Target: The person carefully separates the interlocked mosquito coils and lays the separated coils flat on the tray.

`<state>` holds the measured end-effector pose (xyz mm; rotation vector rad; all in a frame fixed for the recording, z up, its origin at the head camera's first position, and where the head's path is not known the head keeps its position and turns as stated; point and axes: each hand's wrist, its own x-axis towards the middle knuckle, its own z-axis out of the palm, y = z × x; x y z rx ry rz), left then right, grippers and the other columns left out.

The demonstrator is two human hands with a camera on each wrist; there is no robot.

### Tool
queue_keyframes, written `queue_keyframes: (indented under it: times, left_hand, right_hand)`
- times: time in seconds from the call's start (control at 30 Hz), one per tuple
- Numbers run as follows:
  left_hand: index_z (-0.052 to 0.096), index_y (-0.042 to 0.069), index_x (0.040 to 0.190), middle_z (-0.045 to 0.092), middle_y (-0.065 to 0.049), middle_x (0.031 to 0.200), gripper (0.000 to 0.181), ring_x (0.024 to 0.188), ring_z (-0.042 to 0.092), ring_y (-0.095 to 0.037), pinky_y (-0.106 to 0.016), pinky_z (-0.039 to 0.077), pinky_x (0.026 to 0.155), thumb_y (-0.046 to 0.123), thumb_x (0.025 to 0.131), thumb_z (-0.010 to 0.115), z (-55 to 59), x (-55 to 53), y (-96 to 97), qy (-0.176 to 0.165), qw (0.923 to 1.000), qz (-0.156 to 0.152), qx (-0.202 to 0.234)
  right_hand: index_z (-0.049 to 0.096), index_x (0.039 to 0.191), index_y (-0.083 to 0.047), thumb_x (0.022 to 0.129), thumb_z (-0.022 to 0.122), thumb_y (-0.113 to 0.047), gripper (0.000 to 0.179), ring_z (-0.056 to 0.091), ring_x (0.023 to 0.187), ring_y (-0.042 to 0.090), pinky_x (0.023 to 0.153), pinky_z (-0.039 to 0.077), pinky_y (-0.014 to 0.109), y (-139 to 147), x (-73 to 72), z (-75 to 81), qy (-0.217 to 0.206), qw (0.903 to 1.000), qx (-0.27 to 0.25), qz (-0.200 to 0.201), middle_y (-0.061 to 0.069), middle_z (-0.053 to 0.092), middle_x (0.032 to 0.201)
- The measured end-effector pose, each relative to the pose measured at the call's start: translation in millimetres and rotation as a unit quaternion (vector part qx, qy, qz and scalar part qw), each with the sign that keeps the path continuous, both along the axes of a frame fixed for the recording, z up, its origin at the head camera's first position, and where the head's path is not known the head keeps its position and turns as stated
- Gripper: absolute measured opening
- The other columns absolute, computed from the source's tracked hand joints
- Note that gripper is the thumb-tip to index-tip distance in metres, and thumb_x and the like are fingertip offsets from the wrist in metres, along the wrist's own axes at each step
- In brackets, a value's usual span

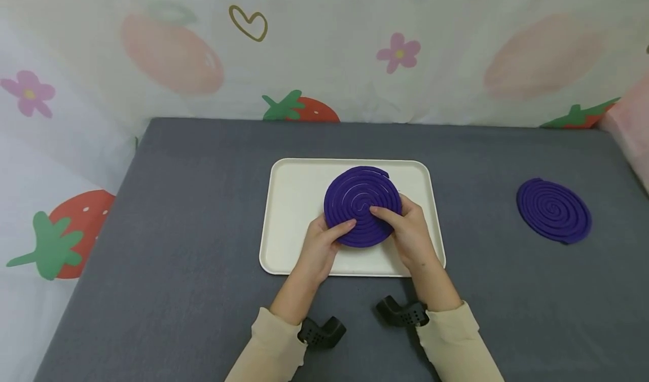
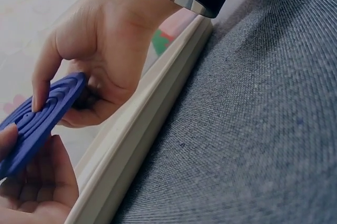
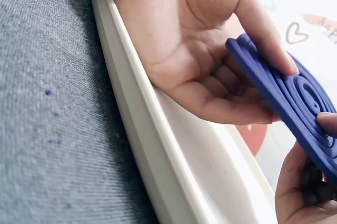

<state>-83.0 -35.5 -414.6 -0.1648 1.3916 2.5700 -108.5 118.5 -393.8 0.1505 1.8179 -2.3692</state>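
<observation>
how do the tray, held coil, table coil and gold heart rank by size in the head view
1. Tray
2. Held coil and table coil: look alike; the held one seems nearer the camera, so unranked
3. Gold heart

Left hand (image 1: 320,243), centre of head view: pinching grip. Right hand (image 1: 413,234), right of centre: likewise pinching. Thumbs (image 1: 341,230) uppermost. Forearms (image 1: 436,283): two, converging from lower edge.

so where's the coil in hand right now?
In the head view, the purple coil is near the centre, held over the white tray by the left hand and the right hand, left of the second coil.
</observation>
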Motion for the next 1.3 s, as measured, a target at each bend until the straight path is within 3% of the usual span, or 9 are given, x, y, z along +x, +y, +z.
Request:
queue_keyframes:
  times: [0.3,0.57,1.3]
  left_hand:
    - [0.039,-0.011,0.134,0.057,-0.008,0.118,0.051,0.102,0.057,-0.011,-0.025,0.047,0.089,-0.007,0.085,0.052,-1.8,1.3,-1.6,0.011,0.9998,-0.015,-0.006]
    - [0.040,-0.013,0.131,0.059,-0.004,0.111,0.048,0.098,0.058,-0.010,-0.023,0.048,0.086,-0.008,0.084,0.051,-0.2,0.9,-2.0,0.005,1.0000,0.001,0.006]
    - [0.039,-0.014,0.132,0.059,-0.004,0.109,0.047,0.097,0.059,-0.011,-0.023,0.048,0.086,-0.007,0.087,0.049,4.2,1.7,-0.9,-0.007,0.9994,0.000,0.033]
  right_hand:
    - [0.046,0.126,0.013,0.085,0.057,0.008,0.042,0.063,0.090,0.011,0.079,0.053,0.024,0.9,1.2,-0.1,-0.013,0.9999,-0.005,0.000,-0.002,0.066,0.097]
    - [0.046,0.127,0.013,0.086,0.058,0.006,0.043,0.062,0.092,0.011,0.081,0.052,0.024,-0.4,0.8,1.6,-0.015,0.9999,-0.002,0.007,0.002,0.064,0.102]
    - [0.046,0.128,0.012,0.087,0.058,0.005,0.043,0.062,0.093,0.010,0.081,0.052,0.023,0.4,0.8,4.7,-0.031,0.9993,-0.017,0.005,-0.003,0.066,0.098]
